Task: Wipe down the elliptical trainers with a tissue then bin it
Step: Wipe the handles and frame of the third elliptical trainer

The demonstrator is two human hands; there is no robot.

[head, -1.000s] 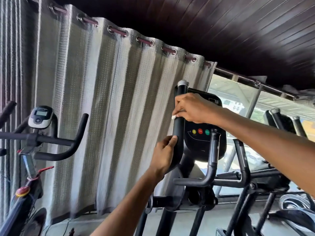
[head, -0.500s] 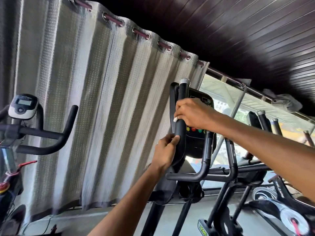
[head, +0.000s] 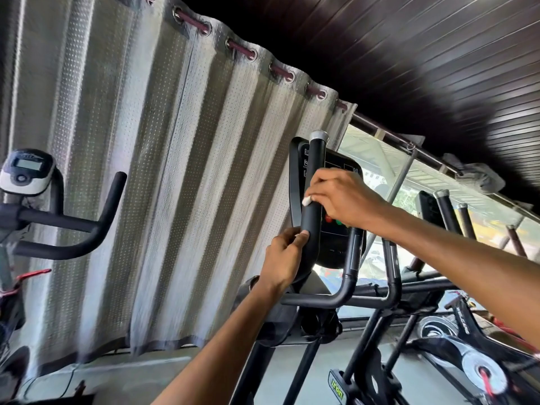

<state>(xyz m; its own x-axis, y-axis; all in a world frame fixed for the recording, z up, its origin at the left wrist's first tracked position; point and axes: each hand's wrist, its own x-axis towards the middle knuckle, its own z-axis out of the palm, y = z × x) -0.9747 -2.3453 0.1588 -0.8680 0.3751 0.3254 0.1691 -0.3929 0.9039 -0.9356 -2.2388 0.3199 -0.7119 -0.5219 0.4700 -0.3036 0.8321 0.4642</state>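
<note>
My left hand [head: 285, 260] is nearest, fingers curled round the lower bend of the black foam-padded upright handlebar [head: 313, 219] with the thumb laid along its front, steadying it. Just above, my right hand [head: 342, 197] wraps the same bar, pressing the crumpled white tissue [head: 306, 201] against the foam; only a small corner shows at my fingertips. I judge I am partway through wiping this one grip. Behind it, the black console with coloured buttons [head: 336, 244] and the curved black lower bar [head: 342, 290] look still to do, though I cannot tell what is already clean. Farther right, a second black elliptical trainer [head: 445, 209] waits. No bin is in view, so binning comes last.
</note>
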